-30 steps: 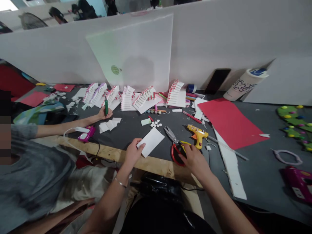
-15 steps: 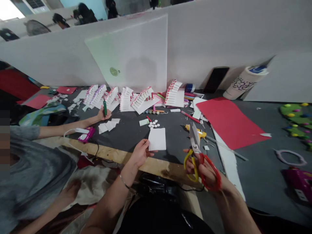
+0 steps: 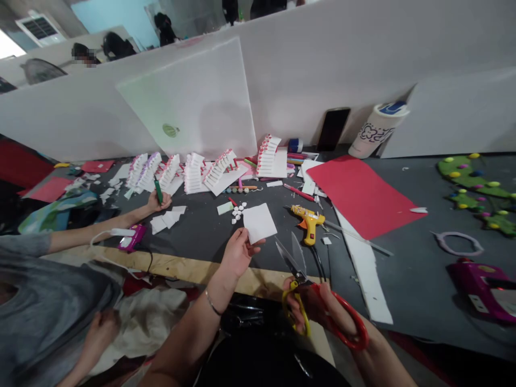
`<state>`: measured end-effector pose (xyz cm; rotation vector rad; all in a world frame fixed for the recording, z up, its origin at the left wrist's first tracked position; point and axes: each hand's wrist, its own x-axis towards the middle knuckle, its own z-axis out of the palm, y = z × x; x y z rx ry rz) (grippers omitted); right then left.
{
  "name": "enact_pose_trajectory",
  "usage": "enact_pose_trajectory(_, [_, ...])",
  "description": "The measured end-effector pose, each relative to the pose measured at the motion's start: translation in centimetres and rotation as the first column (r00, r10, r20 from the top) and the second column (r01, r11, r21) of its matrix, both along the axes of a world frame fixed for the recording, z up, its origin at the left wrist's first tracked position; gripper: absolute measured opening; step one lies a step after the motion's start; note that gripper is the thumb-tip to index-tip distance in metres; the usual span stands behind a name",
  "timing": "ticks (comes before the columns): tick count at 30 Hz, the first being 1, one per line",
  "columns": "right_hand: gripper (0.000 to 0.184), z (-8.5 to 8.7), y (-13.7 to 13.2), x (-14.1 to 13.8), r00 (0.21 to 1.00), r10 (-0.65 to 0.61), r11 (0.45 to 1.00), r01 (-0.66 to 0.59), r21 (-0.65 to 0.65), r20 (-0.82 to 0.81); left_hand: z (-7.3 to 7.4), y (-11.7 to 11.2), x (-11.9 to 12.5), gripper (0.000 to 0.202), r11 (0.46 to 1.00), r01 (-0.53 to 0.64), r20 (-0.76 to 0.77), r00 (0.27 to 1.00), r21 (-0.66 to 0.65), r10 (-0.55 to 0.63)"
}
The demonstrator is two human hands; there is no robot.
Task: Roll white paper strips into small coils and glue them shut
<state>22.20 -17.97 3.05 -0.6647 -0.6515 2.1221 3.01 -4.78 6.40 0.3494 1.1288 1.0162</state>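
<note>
My left hand point(image 3: 238, 251) pinches a square of white paper point(image 3: 260, 223) by its lower left corner, just above the table edge. In my right hand point(image 3: 318, 306) is a pair of scissors point(image 3: 297, 271) with one yellow and one red handle; the blades are spread and point up toward the paper, apart from it. Small white round pieces point(image 3: 237, 213) lie beyond the paper, beside a pale green rectangle point(image 3: 224, 208). A yellow glue gun point(image 3: 308, 220) rests on the table to the right of the paper.
A co-worker's hand point(image 3: 159, 200) at left holds a green pen near white paper pieces point(image 3: 167, 220). Folded paper strips with red tips point(image 3: 194, 173) stand along the back. Red sheet point(image 3: 363, 196), tumbler point(image 3: 377, 131), phone point(image 3: 334, 129) and purple device point(image 3: 479, 290) are on the right.
The scissors have come lower and left, nearer the paper, and their blades have spread apart. The white paper has tilted in my left hand. The view has swung to the right.
</note>
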Motion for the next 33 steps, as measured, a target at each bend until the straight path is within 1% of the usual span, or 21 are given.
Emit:
enact_pose_trajectory(2, [0.064, -0.1, 0.0, 0.0, 0.998, 0.028, 1.000, -0.029, -0.011, -0.053, 0.0, 0.0, 0.0, 0.019, 1.000, 0.003, -0.009, 1.000, 0.016, -0.003])
enact_pose_trajectory(6, [0.061, -0.1, 0.1, -0.2, 0.996, -0.004, 1.000, 0.001, -0.031, -0.090, 0.1, 0.0, 0.0, 0.025, 0.997, 0.033, -0.020, 0.999, 0.073, -0.031])
enact_pose_trajectory(12, [0.066, 0.4, 0.5, -0.5, 0.991, 0.014, 0.998, -0.022, -0.055, -0.132, -0.2, 0.0, -0.2, 0.030, 0.987, 0.043, -0.038, 0.999, 0.157, -0.037])
enact_pose_trajectory(16, [0.067, 0.6, 0.6, -0.5, 0.991, 0.031, 0.996, -0.041, -0.074, -0.132, -0.3, 0.0, -0.4, 0.035, 0.982, 0.051, -0.065, 0.997, 0.183, -0.040])
enact_pose_trajectory(24, [0.071, 0.8, 0.6, -0.6, 0.994, 0.019, 0.995, -0.028, -0.091, -0.105, -0.4, -0.2, -0.4, 0.043, 0.974, 0.068, -0.125, 0.991, 0.216, -0.041])
enact_pose_trajectory(28, [0.066, 0.7, 0.4, -0.5, 0.992, 0.015, 0.995, -0.027, -0.094, -0.128, -0.6, -0.2, -0.6, 0.047, 0.967, 0.056, -0.133, 0.991, 0.250, -0.023])
enact_pose_trajectory(33, [0.064, 0.8, 0.3, -0.6, 0.991, 0.005, 0.996, -0.017, -0.091, -0.134, -0.7, -0.1, -0.7, 0.048, 0.965, 0.053, -0.127, 0.992, 0.255, -0.021])
